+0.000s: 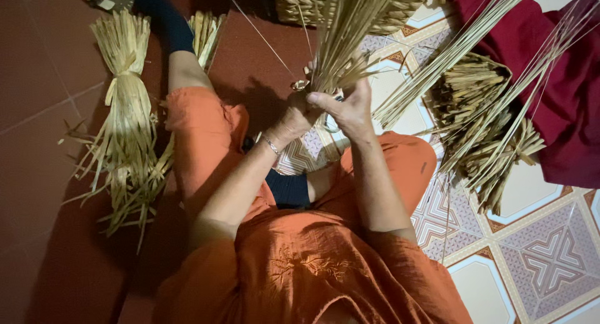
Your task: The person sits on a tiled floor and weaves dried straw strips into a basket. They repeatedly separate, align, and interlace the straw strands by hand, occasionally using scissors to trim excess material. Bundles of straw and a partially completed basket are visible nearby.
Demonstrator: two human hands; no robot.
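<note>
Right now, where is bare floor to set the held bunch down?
Bare patches: the dark red floor left of the tied straw bundle, and the patterned tiles at lower right. Crowded: loose straw pile and red cloth on the right, basket ahead.

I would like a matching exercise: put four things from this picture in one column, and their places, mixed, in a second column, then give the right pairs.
Things:
1. tied bundle of straw
2. dark red cloth
3. woven basket
4. fan of straw strips

Places:
A. top of the picture, beyond the hands
B. on the plain red-brown floor, at the person's left
C. held between the left hand and right hand
D. on the patterned tiles, at the person's right

Pairs: 1-B, 2-D, 3-A, 4-C
</note>
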